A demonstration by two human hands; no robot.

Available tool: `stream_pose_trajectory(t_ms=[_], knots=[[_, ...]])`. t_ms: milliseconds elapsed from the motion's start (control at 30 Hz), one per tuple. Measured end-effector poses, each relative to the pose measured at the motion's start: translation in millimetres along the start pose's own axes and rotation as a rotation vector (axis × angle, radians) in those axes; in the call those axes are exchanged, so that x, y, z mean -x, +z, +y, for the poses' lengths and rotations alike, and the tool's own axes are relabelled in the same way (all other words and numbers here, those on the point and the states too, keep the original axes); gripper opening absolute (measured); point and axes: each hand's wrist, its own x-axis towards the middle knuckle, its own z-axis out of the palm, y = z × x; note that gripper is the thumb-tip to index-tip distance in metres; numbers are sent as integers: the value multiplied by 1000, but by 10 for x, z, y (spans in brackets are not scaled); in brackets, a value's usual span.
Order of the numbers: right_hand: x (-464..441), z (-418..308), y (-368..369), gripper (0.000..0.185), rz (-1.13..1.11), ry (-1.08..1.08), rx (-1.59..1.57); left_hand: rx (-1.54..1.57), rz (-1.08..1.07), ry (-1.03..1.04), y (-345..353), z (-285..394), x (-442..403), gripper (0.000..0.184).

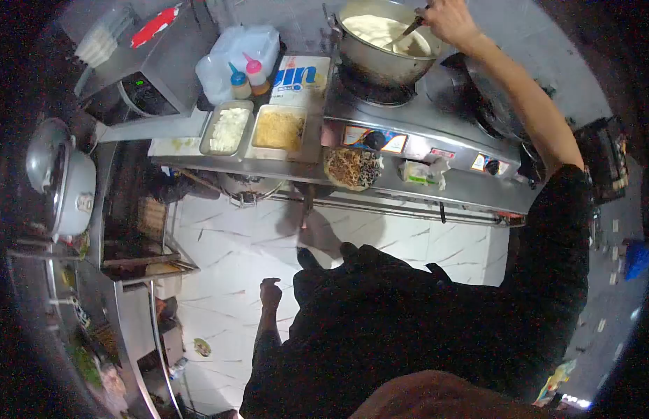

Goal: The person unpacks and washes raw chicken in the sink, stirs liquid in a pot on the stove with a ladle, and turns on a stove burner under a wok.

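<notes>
My right hand (450, 26) reaches over the stove and is closed around the handle of a ladle (410, 29). The ladle slants down into a large metal pot (386, 66), its lower end sunk in pale, creamy liquid (372, 28). Low at my side hangs my left hand (270, 292), away from the counter. Its fingers are curled in, with nothing seen in them. To the left of the pot are a tray of white pieces (228, 131) and a tray of yellowish crumbs (279, 128).
Beside the trays stand squeeze bottles (255, 72), a plastic container (233, 52) and a printed box (300, 80). A wok (485, 94) sits on the right burner. A patterned round item (352, 168) and a small packet (423, 172) rest along the front ledge. A rice cooker (74, 188) is far left.
</notes>
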Motion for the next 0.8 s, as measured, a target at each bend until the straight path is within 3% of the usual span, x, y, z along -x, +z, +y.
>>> stream_pose_trajectory(t_ms=[67, 167, 300, 333, 467, 567, 767, 800], knots=[[-66, -5, 158, 18, -4, 28, -20, 59, -19, -153, 116, 141, 131, 30], [-200, 17, 93, 23, -197, 33, -96, 50, 3, -59, 257, 468, 331, 30], [-265, 31, 478, 28, -56, 0, -31, 74, -86, -305, 570, 767, 494, 33], [-262, 41, 502, 28, -55, -4, -29, -19, -53, -168, 596, 867, 557, 36], [-238, 129, 781, 31, 26, 32, -14, 95, -73, -352, 719, 1082, 695, 39], [-19, 171, 357, 28, -123, 28, -83, 183, -147, -448, 882, 929, 770, 38], [295, 159, 34, 22, -112, -21, -39, 29, -93, -259, 682, 1089, 652, 37], [333, 171, -4, 22, -110, -13, -73, 33, -10, -103, 662, 1047, 646, 35]])
